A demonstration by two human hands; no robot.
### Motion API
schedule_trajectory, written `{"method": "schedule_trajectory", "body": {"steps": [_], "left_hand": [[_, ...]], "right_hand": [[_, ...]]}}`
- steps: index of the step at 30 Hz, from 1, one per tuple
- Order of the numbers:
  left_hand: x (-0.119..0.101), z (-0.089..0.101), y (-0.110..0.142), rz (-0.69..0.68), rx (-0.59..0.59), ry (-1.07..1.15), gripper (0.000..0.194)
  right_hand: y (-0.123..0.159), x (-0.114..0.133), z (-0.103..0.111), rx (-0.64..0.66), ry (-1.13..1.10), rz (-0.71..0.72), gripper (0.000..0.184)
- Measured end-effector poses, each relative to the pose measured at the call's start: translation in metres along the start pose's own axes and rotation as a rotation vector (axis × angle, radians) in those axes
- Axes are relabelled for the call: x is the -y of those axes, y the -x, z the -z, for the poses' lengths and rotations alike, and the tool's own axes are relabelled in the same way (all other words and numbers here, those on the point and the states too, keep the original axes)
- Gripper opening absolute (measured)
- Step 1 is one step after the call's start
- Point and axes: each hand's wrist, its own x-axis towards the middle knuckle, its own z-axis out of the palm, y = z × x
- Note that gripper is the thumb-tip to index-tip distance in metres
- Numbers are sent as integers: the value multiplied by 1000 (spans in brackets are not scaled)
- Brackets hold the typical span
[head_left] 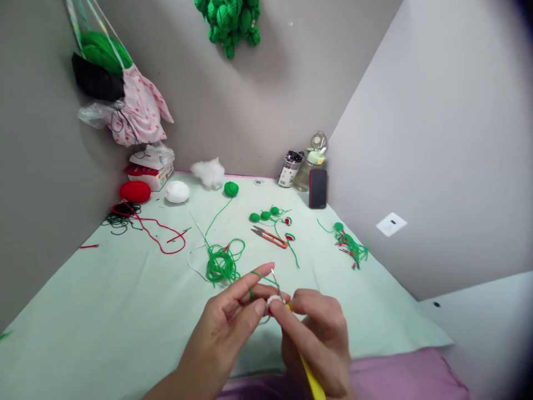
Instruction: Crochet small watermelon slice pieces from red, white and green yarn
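Note:
My left hand (227, 319) pinches a small white and red crochet piece (275, 301) between thumb and fingers, its index finger stretched out. Green yarn (263, 274) runs over that index finger towards the hook. In my right hand (318, 330) is a crochet hook with a yellow handle (311, 378); its metal tip stands up by the left index fingertip, at the edge of the piece. Part of the piece is hidden behind my fingers. Beyond the hands lies a loose tangle of green yarn (221, 264), with a strand leading to a green yarn ball (231, 189).
Orange thread snips (270, 237) lie near small green crocheted pieces (265, 215). Red yarn (135, 191), white yarn (177, 192) and stuffing (209, 173) sit at the back left. A phone (318, 189) leans at the back right; yarn scraps (350, 245) lie right.

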Motion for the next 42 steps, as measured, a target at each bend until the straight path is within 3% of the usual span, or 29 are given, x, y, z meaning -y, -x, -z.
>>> {"method": "schedule_trajectory", "body": {"steps": [3,6,8,11,13,15,18,22,27,31,35,37,39,42], "left_hand": [[-4,0,0,33,25,43,43],[-7,0,-4,62,-7,92,42],[-8,1,-7,88,-36,132,43],[-9,5,-8,131,-55,161,47],[-9,7,-8,143,-53,162,50],[-9,10,-8,135,-45,155,51],[-12,15,-9,126,-20,128,51],[-18,20,-10,91,-52,84,49],[-21,26,-10,71,-68,51,44],[-22,29,-8,86,-44,53,36],[-20,28,-8,81,-49,58,27],[-16,26,-9,63,-81,48,29],[-11,22,-9,37,-135,48,34],[-4,16,-9,-11,-183,105,42]], "right_hand": [[-4,4,-5,-80,-104,-34,49],[-8,9,-13,-170,-281,-174,35],[-13,10,-15,-129,-467,-332,25],[-20,6,-12,44,-744,-566,5],[-23,0,-8,123,-847,-660,15],[-25,-5,-3,183,-888,-688,18],[-23,-7,2,250,-867,-616,12],[-19,0,5,180,-699,-497,22],[-17,7,2,102,-640,-493,22],[-23,6,-1,35,-796,-598,18],[-33,4,-5,-8,-1072,-834,18],[-33,6,-9,9,-1104,-889,22],[-26,8,-12,24,-947,-781,19],[-8,11,-18,24,-396,-338,26]]}}
